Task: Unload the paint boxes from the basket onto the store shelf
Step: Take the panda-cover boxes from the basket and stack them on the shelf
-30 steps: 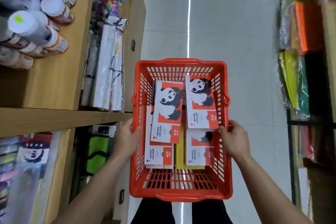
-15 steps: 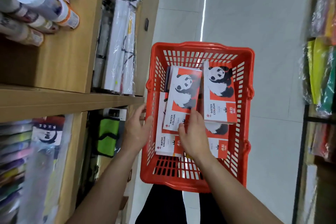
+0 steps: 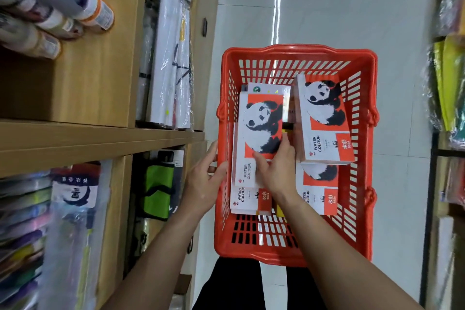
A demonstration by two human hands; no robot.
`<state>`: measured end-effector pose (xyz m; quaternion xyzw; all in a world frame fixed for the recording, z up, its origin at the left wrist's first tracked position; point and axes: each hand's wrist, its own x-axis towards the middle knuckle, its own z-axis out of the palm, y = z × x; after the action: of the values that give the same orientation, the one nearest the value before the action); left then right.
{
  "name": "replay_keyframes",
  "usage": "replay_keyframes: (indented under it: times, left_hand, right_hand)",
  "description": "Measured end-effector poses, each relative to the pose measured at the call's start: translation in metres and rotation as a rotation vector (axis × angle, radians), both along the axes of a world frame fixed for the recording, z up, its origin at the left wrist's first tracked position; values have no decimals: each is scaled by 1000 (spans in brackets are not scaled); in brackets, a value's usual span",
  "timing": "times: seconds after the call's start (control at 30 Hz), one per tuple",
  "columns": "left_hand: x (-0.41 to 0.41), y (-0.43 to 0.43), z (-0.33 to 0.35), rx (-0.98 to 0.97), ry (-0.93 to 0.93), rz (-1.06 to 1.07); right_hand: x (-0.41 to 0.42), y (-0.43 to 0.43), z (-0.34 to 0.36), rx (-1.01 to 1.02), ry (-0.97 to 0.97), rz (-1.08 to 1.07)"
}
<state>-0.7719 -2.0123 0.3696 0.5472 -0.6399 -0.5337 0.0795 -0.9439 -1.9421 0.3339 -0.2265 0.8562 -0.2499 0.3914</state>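
The right hand (image 3: pixel 273 166) is closed on the near end of a flat white-and-red cardboard paint box with a panda picture (image 3: pixel 260 131), thumb on its printed face and fingers curled around its right edge; the box's far end looks tilted up off the stack beneath it. The left hand (image 3: pixel 203 184) rests against the outside of the left wall of the red slotted plastic shopping basket (image 3: pixel 297 53), fingers spread, thumb hooked over the rim; it steadies the basket rather than clamping anything.

Under the gripped box lies a second panda box (image 3: pixel 249 200), with another, differently printed box (image 3: pixel 268 89) peeking out at the far end. To the right, a third panda box (image 3: pixel 324 121) sits on top of a fourth (image 3: pixel 319 189). A yellow item shows between the stacks, too hidden to identify.

The wooden store shelf (image 3: pixel 100 138) stands to the left of the basket, just beyond the left hand; its lower bay holds wrapped packs, one bearing a panda-like print, but whether those are the same product cannot be told.

As I judge it, unloading has barely begun: no box from the basket is clearly on the shelf, and at least four remain, the first one in hand.
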Motion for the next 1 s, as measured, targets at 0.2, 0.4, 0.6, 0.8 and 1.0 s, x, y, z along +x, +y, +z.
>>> replay_keyframes:
  times: [0.2,0.4,0.6,0.8,1.0]
  left_hand:
    - [3,-2,-2,-13,18,-48]
    - [2,0,-2,-6,10,-43]
    - [0,2,-4,24,-8,-9]
    - [0,4,-6,23,-70,-3]
    - [-1,7,-6,44,-66,-23]
  right_hand:
    - [27,41,7,-10,-176,-32]
    - [42,36,12,-112,-249,-170]
    - [32,38,9,27,-314,-148]
    - [26,38,3,2,-383,-170]
    - [38,47,5,-13,-358,-121]
